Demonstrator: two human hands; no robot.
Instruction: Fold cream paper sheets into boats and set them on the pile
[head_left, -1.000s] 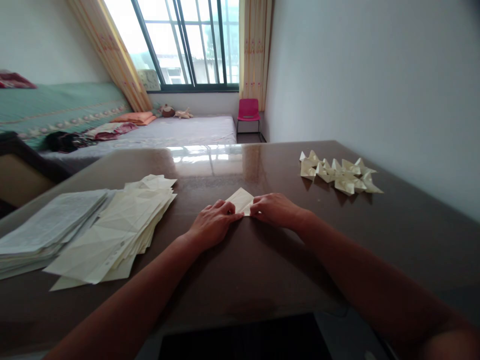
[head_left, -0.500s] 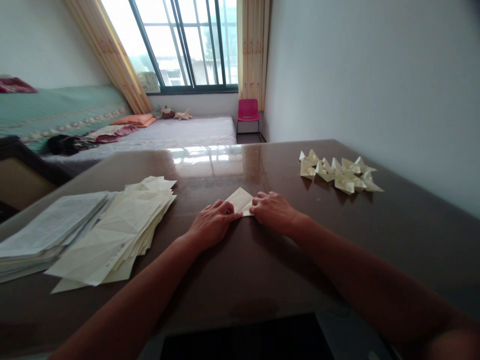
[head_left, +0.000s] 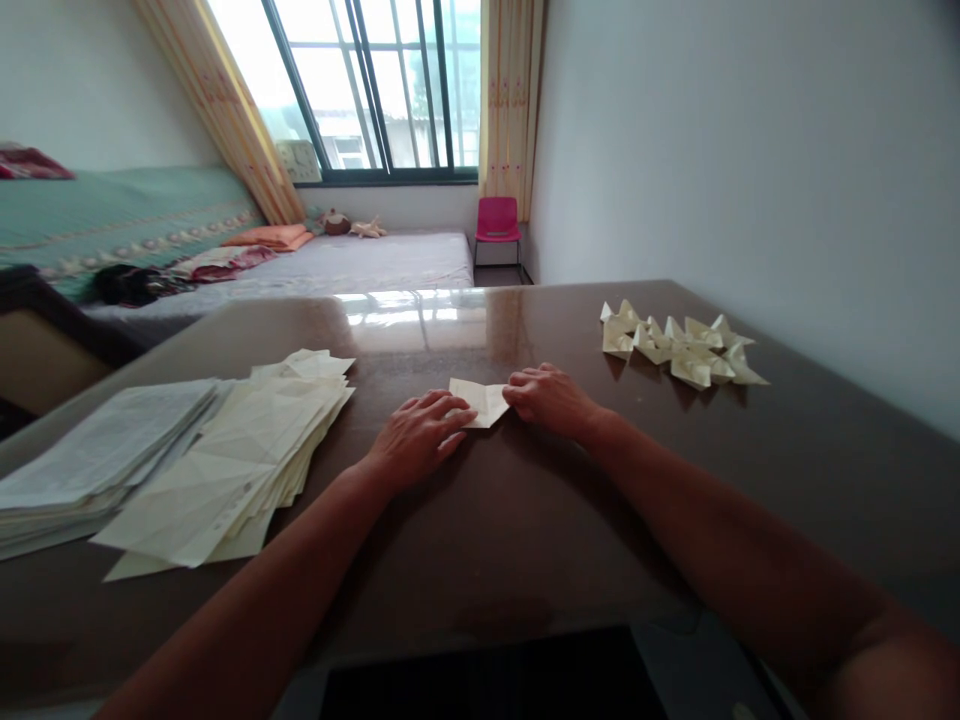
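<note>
A small folded piece of cream paper [head_left: 486,402] lies on the brown table between my hands, with a crease down its middle. My left hand [head_left: 426,428] rests at its left side, fingers stretched out and the tips touching the paper. At the right corner, my right hand [head_left: 551,398] has its fingers curled and pinched on the paper's edge. The right fingertips are partly hidden behind the knuckles.
A pile of creased cream sheets [head_left: 232,455] lies on the left, beside a stack of printed pages [head_left: 105,440]. Several folded paper shapes [head_left: 694,365] stand at the right. Beyond the glossy table [head_left: 480,540] are a bed [head_left: 375,262] and a pink chair [head_left: 497,220].
The paper has turned, from a point facing away to a flatter far edge with a point towards me. My left fingers have loosened and spread; my right hand has shifted slightly away from me.
</note>
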